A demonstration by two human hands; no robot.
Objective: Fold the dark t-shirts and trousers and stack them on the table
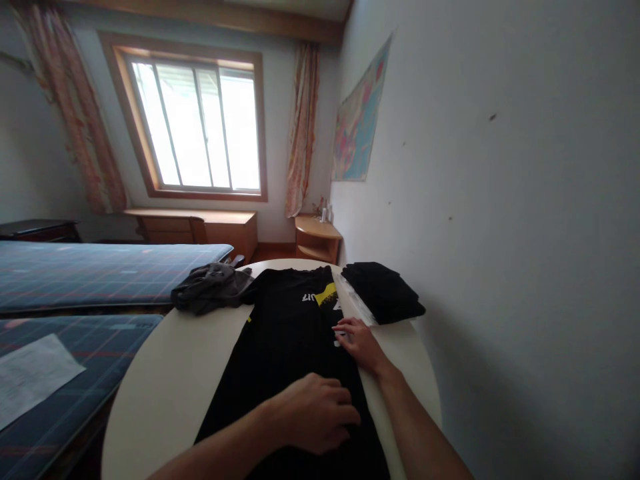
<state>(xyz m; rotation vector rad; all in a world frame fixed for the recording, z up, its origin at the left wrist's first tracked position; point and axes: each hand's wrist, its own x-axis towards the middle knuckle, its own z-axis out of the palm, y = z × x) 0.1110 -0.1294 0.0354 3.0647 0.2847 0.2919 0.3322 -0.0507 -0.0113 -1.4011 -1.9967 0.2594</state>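
Observation:
A black T-shirt (290, 347) lies lengthwise on the round white table (165, 373), with white lettering and a yellow patch near its top right. Its right side looks folded inward, with a straight edge. My right hand (357, 341) rests on that right edge, its fingers stretched out over the white print. Nearer to me, my left hand (320, 412) is over the lower part of the shirt. Its fingers are loosely bent and a little apart, and I see no cloth between them. Whether the left fingertips touch the fabric cannot be made out.
A crumpled dark grey garment (213, 287) sits at the table's far left. Folded black clothing (383, 292) lies on clear plastic at the far right, near the wall (500, 280). Beds with blue plaid mattresses (100, 273) stand left, one holding a paper sheet (37, 373).

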